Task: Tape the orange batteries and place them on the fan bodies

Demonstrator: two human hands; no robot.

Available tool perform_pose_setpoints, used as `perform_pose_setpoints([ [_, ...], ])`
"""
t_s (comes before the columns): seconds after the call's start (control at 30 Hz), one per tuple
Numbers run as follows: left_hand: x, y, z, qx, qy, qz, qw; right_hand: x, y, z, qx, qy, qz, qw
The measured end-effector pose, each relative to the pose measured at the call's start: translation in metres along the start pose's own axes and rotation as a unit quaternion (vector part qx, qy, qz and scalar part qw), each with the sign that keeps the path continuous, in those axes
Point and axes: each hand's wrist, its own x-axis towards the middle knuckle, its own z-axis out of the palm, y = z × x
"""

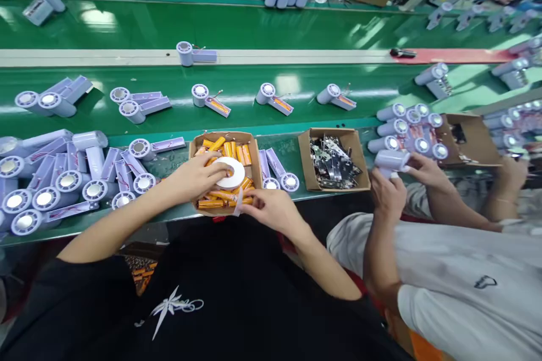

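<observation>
My left hand [200, 176] is closed on a roll of white tape [232, 179], fingers over its rim and centre hole. The roll is above a cardboard box [254, 161] of orange cylindrical batteries [218, 144]. At the box's near right corner, my right hand [273, 208] pinches the loose end of the tape [238, 202], a short whitish strip hanging from the roll. Lilac fan-like housings [289, 181] lie just right of the box. Another lilac housing [141, 148] lies to its left, its handle open.
A pile of lilac housings [46, 197] covers the bench on the left. Several housings with orange batteries in their handles [218, 106] lie on the green belt [241, 76]. A box of metallic-black parts [334, 161] stands right. Beside me a co-worker's hands [389, 194] hold a lilac housing.
</observation>
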Motion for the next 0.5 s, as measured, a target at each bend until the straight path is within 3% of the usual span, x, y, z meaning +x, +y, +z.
perform_pose_setpoints([
  [0.07,-0.01,0.01,-0.004,-0.006,0.052,-0.004,0.999,-0.004,-0.01,0.017,-0.024,0.004,-0.014,1.0],
  [0.13,-0.023,0.017,-0.009,0.008,0.105,-0.021,0.994,-0.007,-0.019,0.021,-0.023,-0.023,-0.069,0.997],
  [0.23,-0.05,0.022,-0.011,0.065,0.18,-0.059,0.98,-0.01,-0.028,0.01,-0.01,-0.171,-0.162,0.972],
  [0.3,-0.067,0.023,-0.008,0.091,0.23,-0.087,0.965,0.001,-0.027,-0.002,-0.018,-0.247,-0.175,0.953],
  [0.37,-0.076,0.026,-0.001,0.094,0.271,-0.113,0.951,0.027,-0.024,-0.011,-0.05,-0.207,-0.142,0.967],
  [0.43,-0.078,0.031,0.005,0.083,0.291,-0.121,0.945,0.064,-0.02,-0.016,-0.12,-0.1,-0.079,0.984],
  [0.5,-0.075,0.038,0.01,0.07,0.294,-0.115,0.946,0.101,-0.018,-0.017,-0.215,-0.028,-0.013,0.976],
])
